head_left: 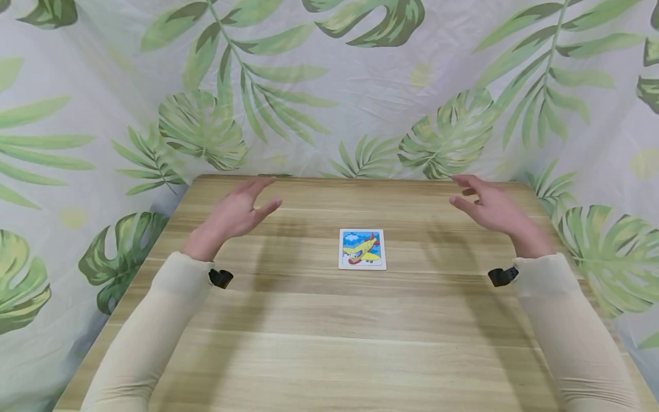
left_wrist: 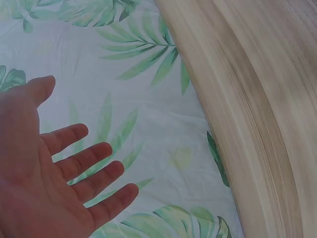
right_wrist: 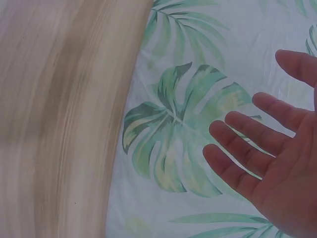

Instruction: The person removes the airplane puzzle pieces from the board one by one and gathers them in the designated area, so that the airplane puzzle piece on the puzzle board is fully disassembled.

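A small square picture puzzle with a white border lies flat on the table, showing a yellow and red airplane on a blue sky. To its left, my left hand hovers above the table with nothing in it. My right hand hovers on the other side, equally bare. Both wrist views show the palms, the left hand and the right hand, with fingers spread and only slightly bent. Neither hand touches the puzzle.
The wooden table has its far edge against a white cloth printed with green leaves, which also hangs along both sides. A small black device sits at the left wrist and another black device at the right.
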The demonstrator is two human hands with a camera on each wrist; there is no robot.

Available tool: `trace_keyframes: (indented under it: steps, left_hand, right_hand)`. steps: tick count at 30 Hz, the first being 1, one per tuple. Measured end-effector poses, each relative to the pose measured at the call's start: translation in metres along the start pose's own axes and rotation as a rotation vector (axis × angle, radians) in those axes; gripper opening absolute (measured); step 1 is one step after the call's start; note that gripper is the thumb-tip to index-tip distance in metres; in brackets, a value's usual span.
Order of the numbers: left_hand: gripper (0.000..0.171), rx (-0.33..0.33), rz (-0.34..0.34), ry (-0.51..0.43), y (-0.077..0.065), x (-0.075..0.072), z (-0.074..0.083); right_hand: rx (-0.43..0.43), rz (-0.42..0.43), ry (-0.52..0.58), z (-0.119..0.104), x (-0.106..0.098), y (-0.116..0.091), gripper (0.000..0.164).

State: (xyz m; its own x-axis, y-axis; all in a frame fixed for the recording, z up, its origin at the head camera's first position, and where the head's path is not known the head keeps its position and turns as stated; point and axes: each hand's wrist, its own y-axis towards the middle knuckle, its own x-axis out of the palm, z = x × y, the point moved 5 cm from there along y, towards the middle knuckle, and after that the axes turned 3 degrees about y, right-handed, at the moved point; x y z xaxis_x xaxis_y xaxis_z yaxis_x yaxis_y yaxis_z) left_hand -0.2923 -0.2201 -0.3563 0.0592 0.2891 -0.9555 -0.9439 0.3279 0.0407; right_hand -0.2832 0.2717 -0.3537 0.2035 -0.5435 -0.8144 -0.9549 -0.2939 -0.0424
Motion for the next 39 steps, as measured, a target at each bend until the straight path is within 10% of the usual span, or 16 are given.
trace_keyframes:
  steps: [39]
  left_hand:
    - [0.064, 0.087, -0.024, -0.167, -0.010, 0.035, 0.034]
  right_hand:
    - [-0.024, -0.015, 0.194, -0.004, 0.032, 0.014, 0.051]
